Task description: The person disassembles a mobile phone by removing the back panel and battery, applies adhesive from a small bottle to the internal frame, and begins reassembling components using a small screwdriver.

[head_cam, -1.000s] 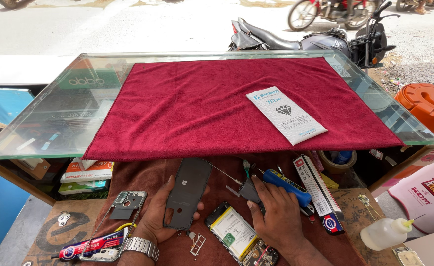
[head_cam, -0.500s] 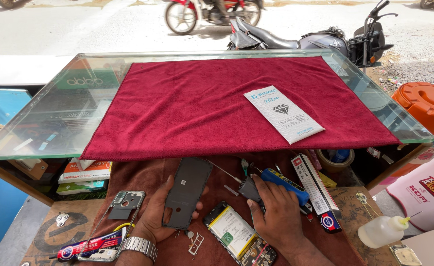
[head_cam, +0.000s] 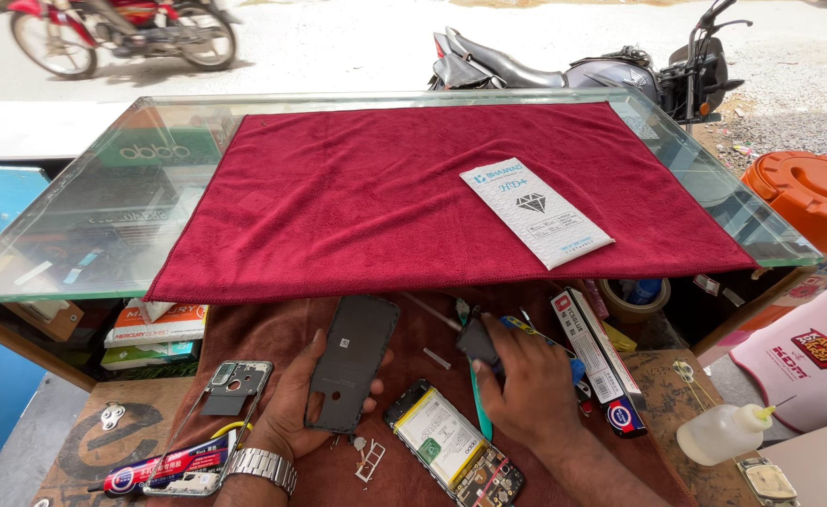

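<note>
Lower centre of the frame: a dark phone back cover [head_cam: 352, 361] is cradled on the open left hand [head_cam: 291, 399], thumb at its edge. It is judged thin, light and flexible, best gripped by its long edges. A small dark part [head_cam: 479, 343] is pinched in the right hand [head_cam: 526, 394].

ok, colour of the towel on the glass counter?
Dark red towel, plain, no pattern; the head view shows it spread flat on the glass counter.
</note>
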